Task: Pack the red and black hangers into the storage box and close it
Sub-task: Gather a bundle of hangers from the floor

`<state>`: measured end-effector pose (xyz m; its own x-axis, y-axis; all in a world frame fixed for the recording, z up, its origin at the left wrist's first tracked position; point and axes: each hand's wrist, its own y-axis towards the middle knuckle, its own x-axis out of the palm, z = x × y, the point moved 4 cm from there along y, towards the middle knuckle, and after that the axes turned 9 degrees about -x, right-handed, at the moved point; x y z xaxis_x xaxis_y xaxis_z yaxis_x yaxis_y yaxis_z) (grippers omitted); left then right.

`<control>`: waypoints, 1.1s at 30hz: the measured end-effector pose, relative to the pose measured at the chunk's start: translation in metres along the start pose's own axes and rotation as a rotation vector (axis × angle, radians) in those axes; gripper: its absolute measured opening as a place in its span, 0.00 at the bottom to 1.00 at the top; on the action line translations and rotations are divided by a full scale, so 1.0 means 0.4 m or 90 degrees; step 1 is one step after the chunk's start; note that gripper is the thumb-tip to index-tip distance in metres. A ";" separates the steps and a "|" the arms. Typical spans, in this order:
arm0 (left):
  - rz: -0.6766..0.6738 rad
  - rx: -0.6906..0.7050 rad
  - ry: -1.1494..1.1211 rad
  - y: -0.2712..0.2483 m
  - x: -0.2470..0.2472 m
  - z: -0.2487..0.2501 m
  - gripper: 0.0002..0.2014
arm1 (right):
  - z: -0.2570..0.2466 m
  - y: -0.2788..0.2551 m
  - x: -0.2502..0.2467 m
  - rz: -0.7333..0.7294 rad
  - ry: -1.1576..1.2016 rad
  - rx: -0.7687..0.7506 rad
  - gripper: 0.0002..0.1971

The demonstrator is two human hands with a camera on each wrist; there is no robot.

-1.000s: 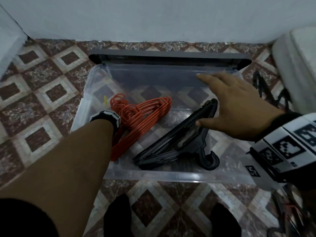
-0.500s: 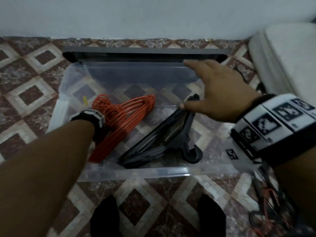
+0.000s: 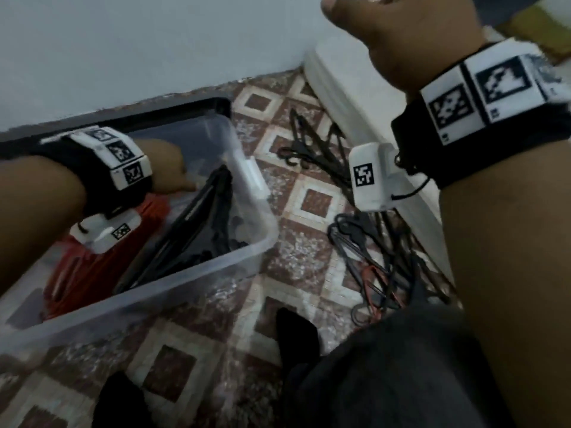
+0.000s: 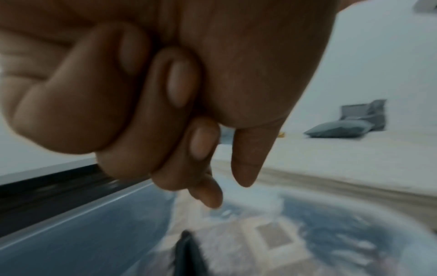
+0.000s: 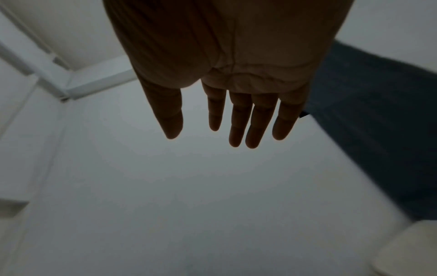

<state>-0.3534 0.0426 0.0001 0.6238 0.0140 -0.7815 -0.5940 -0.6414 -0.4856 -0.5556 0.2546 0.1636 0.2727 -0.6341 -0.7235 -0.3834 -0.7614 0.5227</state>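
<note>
The clear storage box (image 3: 185, 273) stands open on the tiled floor at the left. In it lie a bundle of red hangers (image 3: 102, 267) and, to their right, a bundle of black hangers (image 3: 197, 223). My left hand (image 3: 168, 168) hovers inside the box above the hangers. In the left wrist view its fingers (image 4: 175, 84) are curled into the palm with nothing in them. My right hand (image 3: 401, 35) is raised high at the upper right, clear of the box. The right wrist view shows its fingers (image 5: 238, 119) straight and empty.
The box's dark lid (image 3: 173, 109) lies behind it against the wall. More black hangers (image 3: 312, 143) and a tangled pile of hangers (image 3: 364, 261) lie on the floor to the box's right. A white mattress edge (image 3: 340, 97) borders them. My feet are near the box.
My right hand has lifted from the box's far rim up and to the right. My left hand has moved off the red hangers toward the black ones. The head view has swung right.
</note>
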 end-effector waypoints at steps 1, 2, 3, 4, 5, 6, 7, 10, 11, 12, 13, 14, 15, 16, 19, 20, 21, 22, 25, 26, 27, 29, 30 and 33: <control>0.037 0.029 -0.009 -0.017 -0.050 0.068 0.26 | 0.045 -0.024 -0.032 0.010 0.009 -0.006 0.28; 0.077 0.061 -0.021 -0.032 -0.098 0.139 0.25 | 0.097 -0.049 -0.062 0.028 0.020 0.018 0.27; 0.108 0.086 -0.041 -0.045 -0.140 0.206 0.25 | 0.156 -0.078 -0.086 0.039 0.026 0.065 0.26; 0.117 0.101 -0.062 -0.054 -0.170 0.271 0.25 | 0.218 -0.111 -0.100 0.025 0.013 0.116 0.26; 0.110 0.111 -0.072 -0.059 -0.191 0.335 0.25 | 0.283 -0.150 -0.103 -0.016 -0.012 0.164 0.26; 0.102 0.125 -0.068 -0.061 -0.203 0.397 0.24 | 0.351 -0.195 -0.096 -0.073 -0.037 0.208 0.26; 0.094 0.142 -0.056 -0.060 -0.209 0.456 0.23 | 0.416 -0.250 -0.084 -0.137 -0.053 0.245 0.25; 0.052 0.183 -0.025 -0.038 -0.192 0.615 0.20 | 0.594 -0.451 -0.027 -0.306 -0.063 0.360 0.26; 0.038 0.196 -0.018 -0.023 -0.179 0.660 0.19 | 0.646 -0.524 -0.006 -0.343 -0.067 0.408 0.27; 0.022 0.209 -0.016 -0.008 -0.161 0.704 0.18 | 0.691 -0.593 0.015 -0.375 -0.077 0.451 0.28; 0.002 0.218 -0.018 0.006 -0.141 0.744 0.17 | 0.730 -0.663 0.036 -0.409 -0.087 0.486 0.28; -0.021 0.225 -0.016 0.020 -0.118 0.783 0.16 | 0.763 -0.729 0.059 -0.445 -0.091 0.516 0.28; -0.039 0.232 -0.008 0.033 -0.094 0.821 0.15 | 0.789 -0.791 0.079 -0.483 -0.095 0.540 0.27; -0.048 0.242 0.005 0.045 -0.069 0.860 0.15 | 0.811 -0.855 0.101 -0.523 -0.106 0.567 0.24; -0.071 0.272 0.032 0.076 0.008 0.957 0.16 | 0.850 -1.028 0.169 -0.616 -0.138 0.642 0.16; -0.082 0.277 0.035 0.087 0.032 0.983 0.15 | 0.854 -1.079 0.191 -0.629 -0.124 0.667 0.15; -0.094 0.283 0.035 0.094 0.052 1.006 0.15 | 0.855 -1.124 0.213 -0.629 -0.094 0.703 0.17; -0.103 0.291 0.034 0.101 0.069 1.025 0.15 | 0.848 -1.163 0.233 -0.630 -0.062 0.744 0.21; -0.118 0.309 0.039 0.116 0.112 1.059 0.17 | 0.820 -1.235 0.290 -0.610 -0.044 0.791 0.26; -0.134 0.313 0.043 0.119 0.130 1.066 0.18 | 0.814 -1.245 0.302 -0.591 -0.062 0.791 0.23; -0.153 0.313 0.043 0.123 0.148 1.071 0.19 | 0.812 -1.249 0.311 -0.570 -0.069 0.796 0.18; -0.184 0.314 0.037 0.127 0.182 1.074 0.16 | 0.815 -1.248 0.327 -0.551 -0.064 0.796 0.14; -0.193 0.317 0.035 0.128 0.197 1.072 0.15 | 0.820 -1.244 0.333 -0.544 -0.064 0.790 0.14; -0.206 0.329 0.041 0.139 0.236 1.063 0.18 | 0.822 -1.219 0.332 -0.505 -0.057 0.779 0.17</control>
<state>-0.5435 0.3344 -0.2670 0.8337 0.0895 -0.5449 -0.5285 -0.1562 -0.8344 -0.6226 0.5862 -0.3356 0.7286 -0.0661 -0.6817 -0.6689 -0.2830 -0.6874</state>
